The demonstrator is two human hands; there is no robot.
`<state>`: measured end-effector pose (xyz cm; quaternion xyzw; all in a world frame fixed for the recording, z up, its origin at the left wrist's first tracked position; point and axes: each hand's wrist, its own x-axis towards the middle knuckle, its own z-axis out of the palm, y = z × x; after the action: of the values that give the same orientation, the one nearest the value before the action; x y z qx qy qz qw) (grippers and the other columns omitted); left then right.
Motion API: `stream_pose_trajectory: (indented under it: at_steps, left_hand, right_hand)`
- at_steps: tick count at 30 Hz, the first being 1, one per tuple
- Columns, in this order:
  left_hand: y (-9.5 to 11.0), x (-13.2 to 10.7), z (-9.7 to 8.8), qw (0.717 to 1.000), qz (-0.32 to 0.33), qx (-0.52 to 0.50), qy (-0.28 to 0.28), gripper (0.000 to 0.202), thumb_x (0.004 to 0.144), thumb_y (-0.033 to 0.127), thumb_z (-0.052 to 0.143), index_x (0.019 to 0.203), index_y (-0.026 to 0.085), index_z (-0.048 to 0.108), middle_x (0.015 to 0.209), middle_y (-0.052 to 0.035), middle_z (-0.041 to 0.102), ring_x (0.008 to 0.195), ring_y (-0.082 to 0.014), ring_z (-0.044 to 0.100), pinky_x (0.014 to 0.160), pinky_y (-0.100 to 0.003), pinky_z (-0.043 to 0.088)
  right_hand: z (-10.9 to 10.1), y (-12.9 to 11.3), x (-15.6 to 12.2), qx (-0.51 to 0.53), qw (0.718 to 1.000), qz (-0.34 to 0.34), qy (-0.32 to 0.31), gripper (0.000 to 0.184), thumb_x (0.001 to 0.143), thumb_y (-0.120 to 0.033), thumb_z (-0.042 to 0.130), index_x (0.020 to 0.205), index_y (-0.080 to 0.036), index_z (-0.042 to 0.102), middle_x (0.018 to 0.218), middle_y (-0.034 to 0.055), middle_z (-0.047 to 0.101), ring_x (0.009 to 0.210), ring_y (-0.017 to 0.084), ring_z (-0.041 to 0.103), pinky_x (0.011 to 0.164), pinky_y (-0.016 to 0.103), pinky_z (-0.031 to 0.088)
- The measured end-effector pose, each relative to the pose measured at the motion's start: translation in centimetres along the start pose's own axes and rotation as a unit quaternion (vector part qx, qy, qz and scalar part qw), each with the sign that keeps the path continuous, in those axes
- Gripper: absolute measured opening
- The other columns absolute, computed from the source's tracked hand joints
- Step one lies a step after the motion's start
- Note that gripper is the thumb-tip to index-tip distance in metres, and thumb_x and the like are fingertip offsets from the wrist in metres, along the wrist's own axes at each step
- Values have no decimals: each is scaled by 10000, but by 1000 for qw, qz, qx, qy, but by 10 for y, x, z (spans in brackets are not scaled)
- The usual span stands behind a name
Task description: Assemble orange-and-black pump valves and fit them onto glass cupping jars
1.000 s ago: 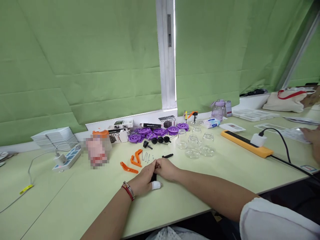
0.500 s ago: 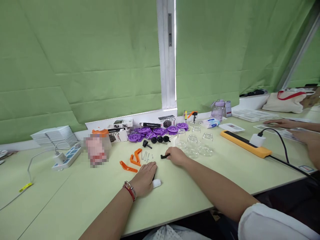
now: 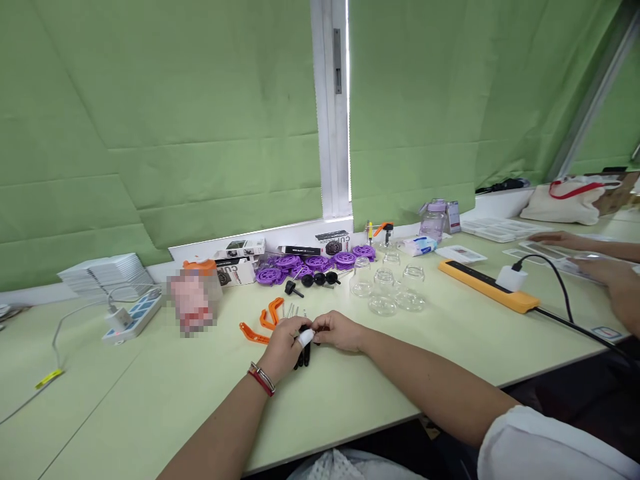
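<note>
My left hand (image 3: 286, 345), its thumb wrapped in white, is closed over several slim black plastic pieces (image 3: 303, 358) that stick out below it onto the table. My right hand (image 3: 339, 332) meets it fingertip to fingertip, pinching a small black part that is mostly hidden by the fingers. Just left of the hands lie orange plastic handles (image 3: 255, 333), with metal pins (image 3: 290, 310) partly covered by my left hand. Behind them sit a black knob with a shaft (image 3: 293, 289) and round black pieces (image 3: 320, 279).
Purple plastic wheels (image 3: 320, 263) lie before printed boxes (image 3: 236, 272) along the wall. Clear glass jars (image 3: 384, 293) stand right of my hands. Farther right are a yellow power strip (image 3: 487, 287) and another person's hands (image 3: 560, 240). A white power strip (image 3: 134, 319) lies left.
My right hand has drawn back toward me and left with the small black part, to my left hand. My left hand has lifted and curled, its thumb now turned in toward the right fingers.
</note>
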<state>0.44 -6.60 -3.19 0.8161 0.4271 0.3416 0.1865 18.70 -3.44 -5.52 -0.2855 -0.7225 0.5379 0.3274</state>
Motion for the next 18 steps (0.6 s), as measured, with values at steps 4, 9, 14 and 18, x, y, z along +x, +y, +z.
stream_pose_trajectory:
  at_steps: [4,9,14,18]
  left_hand:
    - [3,0,2,995,-51,-86,27,175,786,243,563,948,196,609,909,-49,637,864,-202,570,796,-367,457]
    - [6,1,4,982,-75,-173,17,246,723,230,636,928,204,502,851,-7,595,737,-140,537,721,-307,455]
    - [8,3,7,971,-97,-219,-5,302,683,235,682,875,203,451,808,8,594,662,-113,508,654,-270,431]
    - [8,3,8,970,-115,-213,-5,262,664,250,696,817,189,492,794,0,590,627,-104,476,612,-255,415]
  right_hand:
    - [-15,5,4,-115,984,5,137,177,751,-245,615,881,-156,695,860,43,680,796,162,596,768,284,451]
    - [-41,18,18,-298,888,110,333,220,819,-216,540,972,-157,687,1046,90,659,886,178,609,794,282,452]
    - [-48,26,30,-339,879,125,310,162,774,-227,612,899,-191,709,994,69,669,858,193,606,756,287,427]
    - [-47,26,35,-358,875,130,299,117,785,-192,591,749,-188,702,958,70,667,846,193,596,718,280,400]
